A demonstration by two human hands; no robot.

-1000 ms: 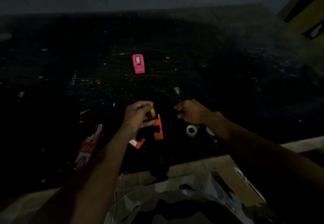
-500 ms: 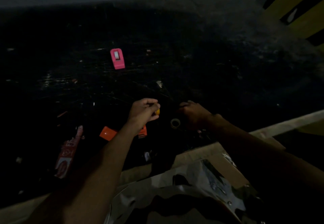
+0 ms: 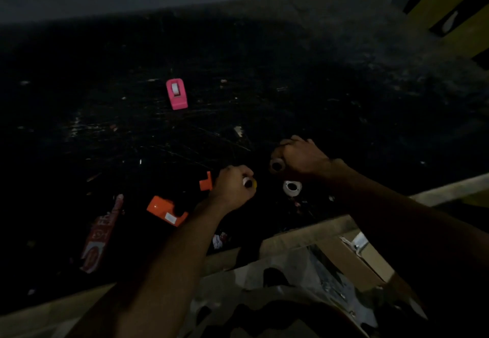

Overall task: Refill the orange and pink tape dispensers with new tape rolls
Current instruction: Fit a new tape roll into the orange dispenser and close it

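Pink dispenser: the pink plastic tape dispenser (image 3: 176, 94) stands on the dark scratched tabletop (image 3: 344, 104), well beyond both hands and off to the left of them; a white roll sits in its cradle.
Orange dispenser: the orange plastic dispenser body (image 3: 165, 210) lies on its side just left of the left wrist, a white label on its face; its cradle looks empty, though the dim light leaves that unsure.
Orange part: a small orange plastic piece (image 3: 206, 181) lies touching or just beside the left hand's knuckles, on their left.
Loose roll: a white tape roll (image 3: 292, 187) lies flat on the tabletop, just below the right hand and to the right of the left hand.
Wrapper: a red and white printed wrapper (image 3: 102, 234) lies well to the left of the left forearm.
Cardboard box: an open brown cardboard box (image 3: 352, 255) sits below the table edge, under the right forearm; its contents are too dark to tell.
Change: half a second ago a dark ring lay on the table beside the right hand; now the right hand has a dark roll in its grip, and a white roll shows below it. The view has also shifted.
Left hand: the left hand (image 3: 232, 186) is a closed fist, knuckles up, pinching a small yellow and white spool (image 3: 250, 182) at the fingertips.
Right hand: the right hand (image 3: 299, 157) is curled, back upward, closed round a dark tape roll (image 3: 276, 165) whose hole faces the camera.
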